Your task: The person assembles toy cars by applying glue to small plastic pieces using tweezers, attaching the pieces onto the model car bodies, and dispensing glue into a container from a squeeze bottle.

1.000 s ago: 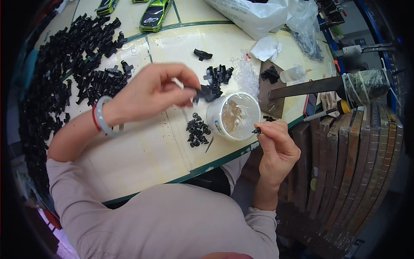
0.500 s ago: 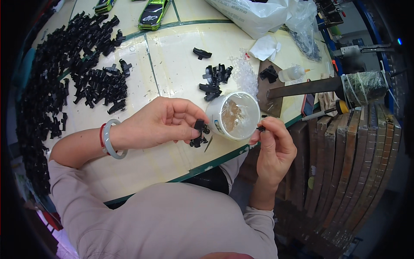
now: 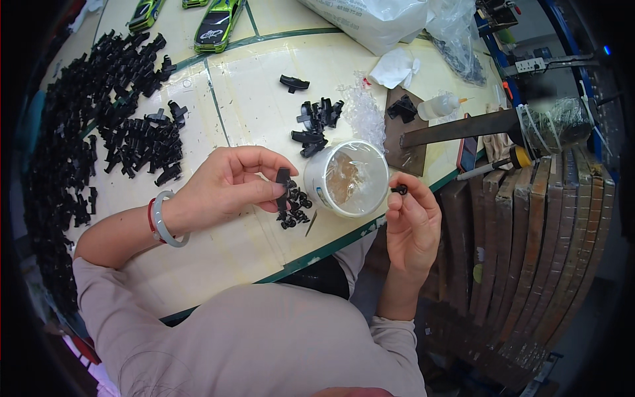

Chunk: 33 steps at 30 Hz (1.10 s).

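Note:
My left hand (image 3: 228,187) pinches a long black plastic part (image 3: 283,184) upright between thumb and fingers, just above a small heap of tiny black pieces (image 3: 295,208). My right hand (image 3: 413,221) holds a tiny black ring-like piece (image 3: 399,190) at its fingertips, beside the right rim of a white round tub (image 3: 346,178) covered with clear film. A grey bangle and a red band sit on my left wrist.
A big spread of black plastic parts (image 3: 99,126) fills the table's left side; a smaller cluster (image 3: 316,124) lies beyond the tub. Green toy cars (image 3: 218,23) and clear bags (image 3: 377,20) stand at the back. A glue bottle (image 3: 438,106), a screwdriver (image 3: 493,165) and stacked brown boards (image 3: 529,251) are on the right.
My left hand came back from the far cluster toward me, bringing the long black part to the small heap beside the tub. My right hand stayed by the tub's rim.

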Each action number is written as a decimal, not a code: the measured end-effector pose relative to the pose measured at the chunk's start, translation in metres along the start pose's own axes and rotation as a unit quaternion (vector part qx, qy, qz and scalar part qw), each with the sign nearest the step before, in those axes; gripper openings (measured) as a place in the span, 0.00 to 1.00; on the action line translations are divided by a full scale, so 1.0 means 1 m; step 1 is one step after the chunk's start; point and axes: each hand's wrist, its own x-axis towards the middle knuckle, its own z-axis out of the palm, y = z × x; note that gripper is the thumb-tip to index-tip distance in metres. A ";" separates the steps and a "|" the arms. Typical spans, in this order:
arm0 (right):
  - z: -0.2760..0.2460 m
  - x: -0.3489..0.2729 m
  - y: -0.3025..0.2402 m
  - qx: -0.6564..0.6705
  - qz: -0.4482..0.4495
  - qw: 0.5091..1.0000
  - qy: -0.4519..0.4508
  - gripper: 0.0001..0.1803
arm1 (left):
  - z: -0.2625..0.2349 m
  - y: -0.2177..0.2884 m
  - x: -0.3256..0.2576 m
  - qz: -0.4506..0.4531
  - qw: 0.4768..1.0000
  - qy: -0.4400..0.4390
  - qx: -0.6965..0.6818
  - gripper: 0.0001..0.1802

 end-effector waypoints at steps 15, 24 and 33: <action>0.000 0.005 0.002 -0.072 -0.062 0.995 -0.003 0.12 | -0.003 -0.003 0.004 0.014 0.999 0.022 -0.024 0.14; 0.005 0.007 -0.002 -0.222 -0.105 0.969 0.011 0.11 | -0.007 -0.007 0.006 0.033 0.997 0.065 -0.006 0.15; 0.021 0.022 -0.007 -0.583 -0.267 0.763 -0.085 0.14 | -0.008 -0.009 0.007 0.004 0.997 0.068 -0.025 0.14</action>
